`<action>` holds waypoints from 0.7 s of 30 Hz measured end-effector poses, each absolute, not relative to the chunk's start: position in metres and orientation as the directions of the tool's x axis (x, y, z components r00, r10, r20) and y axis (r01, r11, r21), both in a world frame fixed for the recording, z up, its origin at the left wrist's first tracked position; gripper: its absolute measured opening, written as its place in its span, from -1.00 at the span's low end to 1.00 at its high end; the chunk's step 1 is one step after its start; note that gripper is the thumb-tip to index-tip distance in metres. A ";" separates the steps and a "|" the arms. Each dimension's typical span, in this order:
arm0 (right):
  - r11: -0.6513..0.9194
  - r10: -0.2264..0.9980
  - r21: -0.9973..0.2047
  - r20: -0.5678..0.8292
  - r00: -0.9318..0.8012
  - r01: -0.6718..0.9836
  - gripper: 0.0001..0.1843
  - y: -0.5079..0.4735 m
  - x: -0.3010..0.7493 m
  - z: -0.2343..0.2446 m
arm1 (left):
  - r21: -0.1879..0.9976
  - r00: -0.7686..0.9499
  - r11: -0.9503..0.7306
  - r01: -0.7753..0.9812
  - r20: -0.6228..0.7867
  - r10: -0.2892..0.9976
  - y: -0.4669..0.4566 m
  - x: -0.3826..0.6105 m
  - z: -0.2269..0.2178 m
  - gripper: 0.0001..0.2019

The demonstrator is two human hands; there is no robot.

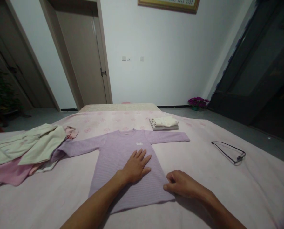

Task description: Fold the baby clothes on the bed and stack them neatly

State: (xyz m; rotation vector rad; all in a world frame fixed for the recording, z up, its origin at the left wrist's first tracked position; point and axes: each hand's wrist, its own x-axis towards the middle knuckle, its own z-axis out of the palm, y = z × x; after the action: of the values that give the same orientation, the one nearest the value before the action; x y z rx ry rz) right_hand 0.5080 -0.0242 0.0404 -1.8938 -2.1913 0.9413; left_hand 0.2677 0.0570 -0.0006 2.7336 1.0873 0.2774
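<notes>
A light purple long-sleeved shirt (118, 163) is spread out front side up, with a small white print on the chest. Its neckline points away from me and its sleeves stretch to both sides. My left hand (137, 166) lies flat on the middle of the shirt, fingers spread. At the shirt's right side edge, near the hem, my right hand (181, 183) is curled, thumb and forefinger closed at the fabric. The left sleeve's end touches a loose pile of clothes (39, 140) in cream, pink and white.
A folded stack of cream clothes (164, 122) sits beyond the right sleeve. Black-framed glasses (229, 152) lie on the pink patterned bedspread (204, 133) at the right. Behind are a door (81, 51), a white wall and purple flowers (198, 102) on the floor.
</notes>
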 end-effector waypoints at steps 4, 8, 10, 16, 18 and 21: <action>0.013 0.857 -0.551 -0.423 -0.294 0.834 -0.78 -0.027 0.519 0.047 | 0.217 0.709 -0.716 0.663 0.125 0.694 0.057 0.266 -0.008 -0.37; -0.066 0.759 -0.610 -0.544 -0.356 0.790 -0.73 -0.009 0.528 0.061 | 0.217 0.706 -0.719 0.660 0.146 0.693 0.053 0.264 -0.007 -0.39; 0.009 0.878 -0.565 -0.390 -0.277 0.825 -0.66 0.009 0.526 0.066 | 0.219 0.702 -0.716 0.663 0.152 0.696 0.050 0.265 -0.008 -0.41; 0.267 0.960 -0.565 0.085 -0.267 0.781 -0.53 0.073 0.472 0.061 | 0.225 0.691 -0.712 0.666 0.174 0.701 0.026 0.266 -0.006 -0.46; 0.293 0.952 -0.559 0.092 -0.293 0.776 -0.43 0.093 0.444 0.055 | 0.228 0.720 -0.740 0.632 0.180 0.670 0.019 0.259 -0.001 -0.48; 0.298 0.951 -0.470 0.073 -0.300 0.831 -0.37 0.117 0.405 0.044 | 0.228 0.734 -0.745 0.627 0.148 0.663 0.014 0.236 0.005 -0.47</action>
State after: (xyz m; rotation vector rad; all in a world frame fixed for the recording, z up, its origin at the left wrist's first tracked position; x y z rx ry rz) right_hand 0.4049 0.1174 0.0445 -1.6063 -2.2330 0.4964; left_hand 0.2360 0.0139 0.0054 2.7719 1.0390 0.3292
